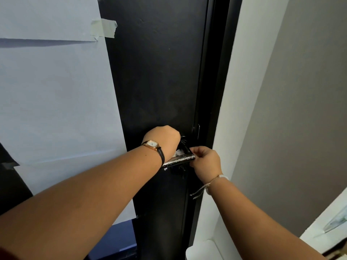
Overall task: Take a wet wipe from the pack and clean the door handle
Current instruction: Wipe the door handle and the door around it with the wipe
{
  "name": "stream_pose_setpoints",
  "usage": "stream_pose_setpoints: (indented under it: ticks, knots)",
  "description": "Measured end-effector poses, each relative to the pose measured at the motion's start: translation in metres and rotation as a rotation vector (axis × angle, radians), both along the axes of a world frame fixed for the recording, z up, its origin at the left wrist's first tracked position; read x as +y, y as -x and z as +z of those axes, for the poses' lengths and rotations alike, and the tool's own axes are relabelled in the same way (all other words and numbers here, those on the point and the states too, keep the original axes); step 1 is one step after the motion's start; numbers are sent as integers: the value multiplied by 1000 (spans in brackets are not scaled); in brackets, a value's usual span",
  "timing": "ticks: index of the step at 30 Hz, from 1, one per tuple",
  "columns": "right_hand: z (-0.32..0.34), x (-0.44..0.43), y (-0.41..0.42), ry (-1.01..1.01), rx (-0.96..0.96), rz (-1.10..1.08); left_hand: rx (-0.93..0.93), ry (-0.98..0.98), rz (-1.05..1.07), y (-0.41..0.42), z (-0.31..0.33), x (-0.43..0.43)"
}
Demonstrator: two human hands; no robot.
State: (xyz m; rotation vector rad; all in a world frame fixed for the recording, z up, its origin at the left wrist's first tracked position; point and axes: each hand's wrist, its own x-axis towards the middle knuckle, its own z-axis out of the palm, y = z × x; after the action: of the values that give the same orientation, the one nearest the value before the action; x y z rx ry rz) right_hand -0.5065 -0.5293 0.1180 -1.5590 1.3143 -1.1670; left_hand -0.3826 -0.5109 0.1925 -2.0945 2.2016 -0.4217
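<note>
A black lever door handle (180,159) sticks out of a black door (159,72) near its right edge. My left hand (163,139), with a watch on the wrist, is curled over the handle's base and presses a white wet wipe (177,152) against it; only a small bit of the wipe shows under the palm. My right hand (205,162) pinches the free right end of the lever with its fingertips. The wipe pack is not in sight.
Large white paper sheets (56,91) are taped over the door's left part. A white door frame (234,109) and a grey wall (300,109) stand to the right. A white ledge (328,228) shows at the lower right corner.
</note>
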Motion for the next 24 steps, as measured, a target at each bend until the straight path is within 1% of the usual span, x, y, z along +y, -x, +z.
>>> stream_pose_setpoints:
  ticks: [2,5,7,9,12,14,17,18,19,22,24]
  knots:
    - [-3,7,-6,-26,7,53,63,-9,22,2,1,2]
    - [-5,8,-18,-49,-3,-16,131,-34,79,3,4,4]
    - [-7,5,-24,-78,-23,-70,182,-132,144,2,8,0]
    - [-8,2,-26,-81,-23,-88,275,-220,173,-1,7,0]
    - [-6,1,-22,-19,37,-108,461,-103,106,-13,0,11]
    - [-4,0,-16,40,135,-135,535,-66,131,-17,-2,22]
    - [-1,-3,-12,112,315,-124,481,29,193,-20,-6,26]
    - [-1,-4,-12,124,346,-123,461,66,204,-21,-8,27]
    - [-1,-3,-12,130,338,-126,453,98,211,-22,-11,28]
    - [-3,3,-17,102,186,-139,467,178,212,-23,-18,32]
    - [-3,5,-22,67,126,-150,474,201,212,-22,-20,31]
